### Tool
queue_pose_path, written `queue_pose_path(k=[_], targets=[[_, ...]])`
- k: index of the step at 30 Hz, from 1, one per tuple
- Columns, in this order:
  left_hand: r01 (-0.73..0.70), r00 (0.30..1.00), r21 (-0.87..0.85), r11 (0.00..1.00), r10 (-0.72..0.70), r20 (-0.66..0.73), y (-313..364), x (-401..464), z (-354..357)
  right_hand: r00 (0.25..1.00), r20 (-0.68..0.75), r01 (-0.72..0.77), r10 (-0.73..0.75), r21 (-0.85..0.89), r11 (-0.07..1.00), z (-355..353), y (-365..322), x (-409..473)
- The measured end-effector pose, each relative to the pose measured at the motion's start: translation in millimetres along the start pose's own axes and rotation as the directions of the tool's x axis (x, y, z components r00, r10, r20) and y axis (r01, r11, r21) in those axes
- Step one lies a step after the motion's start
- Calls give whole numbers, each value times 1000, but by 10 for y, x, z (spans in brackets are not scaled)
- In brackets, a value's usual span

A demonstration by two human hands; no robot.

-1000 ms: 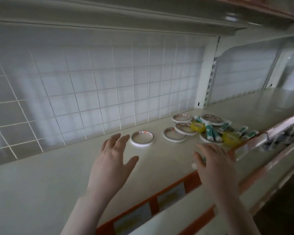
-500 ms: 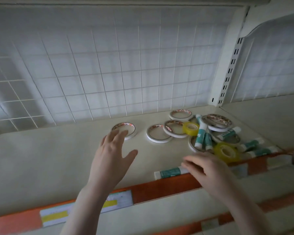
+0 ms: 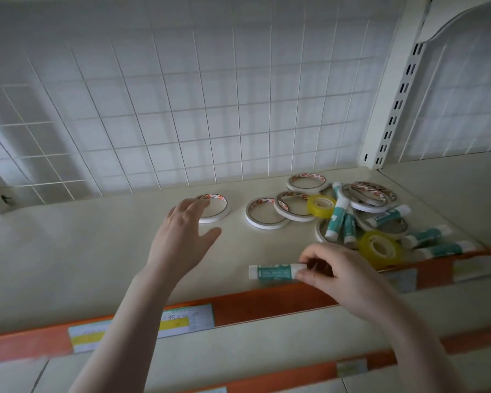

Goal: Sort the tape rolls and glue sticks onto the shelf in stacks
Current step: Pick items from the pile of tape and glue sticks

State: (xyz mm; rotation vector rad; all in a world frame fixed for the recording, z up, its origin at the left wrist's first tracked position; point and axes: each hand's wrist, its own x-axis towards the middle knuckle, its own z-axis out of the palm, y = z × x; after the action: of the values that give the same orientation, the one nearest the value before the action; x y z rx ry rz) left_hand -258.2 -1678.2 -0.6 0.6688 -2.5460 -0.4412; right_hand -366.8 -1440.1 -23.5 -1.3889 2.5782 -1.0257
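- Nearest, the orange shelf edge (image 3: 267,303) carries a price label (image 3: 182,321).
- Just beyond it, the right hand (image 3: 340,275) pinches the right end of a teal glue stick (image 3: 275,271) lying flat on the shelf (image 3: 68,251).
- To the left, the left hand (image 3: 182,236) is spread and holds nothing, its fingertips over a lone white tape roll (image 3: 214,208).
- Far right, a heap: yellow tape rolls (image 3: 379,248), more white tape rolls (image 3: 267,214) and glue sticks (image 3: 336,215).
- Behind, a white wire grid (image 3: 182,109).
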Motion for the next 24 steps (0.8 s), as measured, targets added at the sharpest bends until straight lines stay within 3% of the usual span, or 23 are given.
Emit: queue_pose_path(k=[4,9,15,24], targets=[[-31,999,21,999,30,41,-92,177,28,999,-40,-16,22,142,990,55,-81,43],[-32,990,93,995,19,141,-150,356,114,981,-195,75,-19,284,956,104,-157,141],[8,978,155,988,-40,205,-263,374,248,912,-392,200,-122,163,966,114,-142,261],[-36,992,192,981,12,123,-228,297,190,894,-408,260,-186,134,956,218,-142,358]])
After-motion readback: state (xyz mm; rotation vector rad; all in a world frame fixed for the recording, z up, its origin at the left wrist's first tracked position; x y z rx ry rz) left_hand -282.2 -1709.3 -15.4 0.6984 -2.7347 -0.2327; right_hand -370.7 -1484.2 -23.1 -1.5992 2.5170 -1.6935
